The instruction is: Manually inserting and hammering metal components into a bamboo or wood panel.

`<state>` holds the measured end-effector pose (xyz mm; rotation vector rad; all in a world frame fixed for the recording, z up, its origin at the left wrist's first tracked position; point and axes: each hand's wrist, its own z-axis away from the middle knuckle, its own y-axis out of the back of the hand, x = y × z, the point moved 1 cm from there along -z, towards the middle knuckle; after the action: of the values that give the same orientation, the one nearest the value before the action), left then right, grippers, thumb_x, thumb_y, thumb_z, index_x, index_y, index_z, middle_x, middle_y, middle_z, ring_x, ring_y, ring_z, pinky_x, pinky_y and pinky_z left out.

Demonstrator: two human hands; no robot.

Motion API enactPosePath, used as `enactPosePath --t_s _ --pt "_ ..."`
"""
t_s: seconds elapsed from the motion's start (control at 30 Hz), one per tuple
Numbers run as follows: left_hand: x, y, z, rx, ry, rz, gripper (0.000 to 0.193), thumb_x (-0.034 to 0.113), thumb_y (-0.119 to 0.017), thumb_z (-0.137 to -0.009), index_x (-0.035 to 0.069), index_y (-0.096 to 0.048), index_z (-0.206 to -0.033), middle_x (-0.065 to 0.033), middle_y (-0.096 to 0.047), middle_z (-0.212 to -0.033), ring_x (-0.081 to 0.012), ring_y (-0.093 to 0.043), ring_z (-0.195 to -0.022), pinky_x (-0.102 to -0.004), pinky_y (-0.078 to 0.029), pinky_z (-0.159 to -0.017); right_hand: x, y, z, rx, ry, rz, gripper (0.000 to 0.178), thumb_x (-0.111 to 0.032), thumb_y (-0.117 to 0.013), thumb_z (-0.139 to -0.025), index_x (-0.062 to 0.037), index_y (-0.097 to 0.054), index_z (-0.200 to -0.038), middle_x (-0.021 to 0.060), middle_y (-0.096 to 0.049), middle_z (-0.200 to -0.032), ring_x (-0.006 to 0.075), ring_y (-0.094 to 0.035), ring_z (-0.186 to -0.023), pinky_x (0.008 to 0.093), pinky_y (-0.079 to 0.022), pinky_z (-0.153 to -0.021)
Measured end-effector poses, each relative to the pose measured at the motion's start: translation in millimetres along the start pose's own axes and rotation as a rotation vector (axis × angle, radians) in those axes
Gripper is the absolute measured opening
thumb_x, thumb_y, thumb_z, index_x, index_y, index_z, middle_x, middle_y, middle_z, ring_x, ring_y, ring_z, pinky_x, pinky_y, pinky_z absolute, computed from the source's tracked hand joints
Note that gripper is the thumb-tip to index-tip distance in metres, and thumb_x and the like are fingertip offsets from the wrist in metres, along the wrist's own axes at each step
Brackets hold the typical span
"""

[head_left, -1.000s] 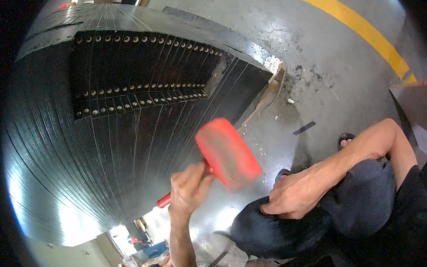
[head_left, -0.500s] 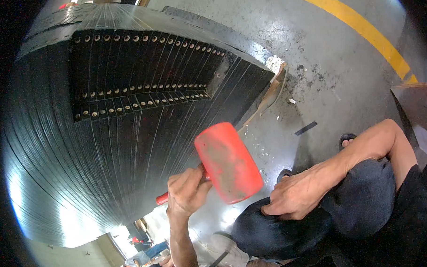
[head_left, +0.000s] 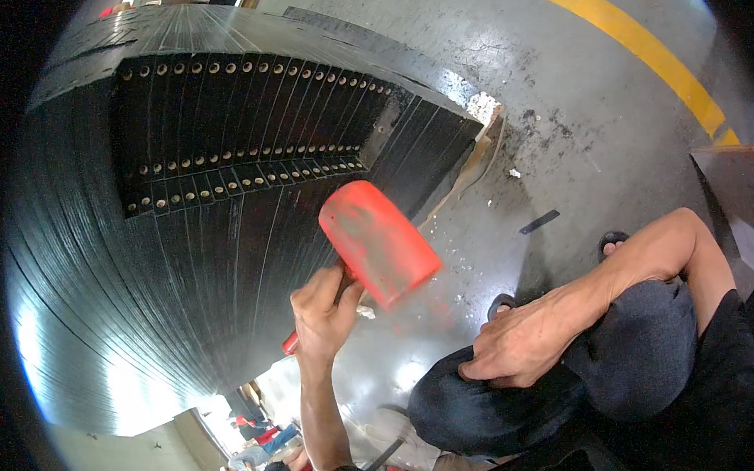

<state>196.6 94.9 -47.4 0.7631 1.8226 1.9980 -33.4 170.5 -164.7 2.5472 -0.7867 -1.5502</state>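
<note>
The big red rubber mallet [head_left: 378,242] is now swung closer to the black stack of thin metal sheets [head_left: 186,229], its handle gripped by the left hand's [head_left: 324,312] curled fingers, while the right hand [head_left: 518,344] is rested, fingers bent, on the knee.

Grey concrete floor [head_left: 564,101] with a yellow painted stripe [head_left: 649,54], a small dark strip [head_left: 540,222], white debris [head_left: 484,106].
</note>
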Motion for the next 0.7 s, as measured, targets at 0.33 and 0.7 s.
enactPosePath --t_s 0.33,0.7 --pt "10 -7 -2 0.100 0.081 0.012 0.027 -0.001 -0.071 -0.070 -0.005 -0.062 -0.095 -0.0142 -0.060 -0.071 -0.0282 -0.061 -0.060 -0.0360 -0.048 -0.052 -11 8 -1 -0.142 -0.114 -0.052 0.027 -0.014 -0.059 -0.077 0.0043 -0.052 -0.096 0.0269 -0.059 -0.094 0.0436 -0.057 -0.095 0.0502 -0.046 -0.084" --pt "2 -44 23 0.210 0.178 0.088 0.022 0.004 -0.070 -0.074 -0.002 -0.059 -0.092 -0.0175 -0.064 -0.078 -0.0341 -0.061 -0.062 -0.0382 -0.050 -0.055 -6 -5 0 -0.059 -0.023 0.045 0.024 -0.015 -0.056 -0.084 0.0044 -0.051 -0.097 0.0209 -0.059 -0.072 0.0411 -0.060 -0.073 0.0500 -0.048 -0.063"
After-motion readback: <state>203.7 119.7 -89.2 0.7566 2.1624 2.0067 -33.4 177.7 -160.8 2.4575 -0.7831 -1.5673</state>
